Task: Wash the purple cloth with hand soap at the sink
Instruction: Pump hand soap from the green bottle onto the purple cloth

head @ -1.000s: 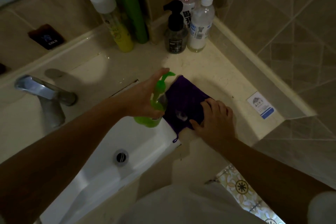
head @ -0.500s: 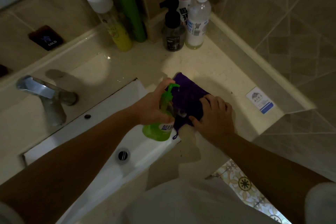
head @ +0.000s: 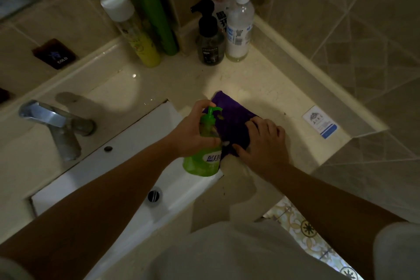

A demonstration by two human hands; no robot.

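A person stands at a dim bathroom counter, both forearms reaching in from the bottom of the view toward the white sink (head: 95,173), its basin apparently dry and the drain (head: 154,195) open. At the basin's right rim the left hand (head: 193,130) wraps its fingers around the green hand soap bottle (head: 203,154), the index finger resting on the pump head whose nozzle points over the purple cloth (head: 229,118). Just beside it, the right hand (head: 264,143) lies flat with fingers spread and nearly straight, pressing the cloth's near right edge down onto the counter (head: 272,88); the thumb touches the cloth's near corner. The cloth lies on the counter just right of the sink, partly under the bottle and between the two hands, not in the basin. A small pale spot on the fabric near the thumb may be soap, though the light is too poor to say. By this reckoning the wash is at its early stage: soap is being applied or about to be, while wetting, scrubbing and rinsing appear yet to come. Farther back, the chrome faucet (head: 54,118) shows no water running, and a yellow spray can (head: 134,34), a dark pump bottle (head: 209,38) and a clear bottle (head: 238,27) line the tiled wall.
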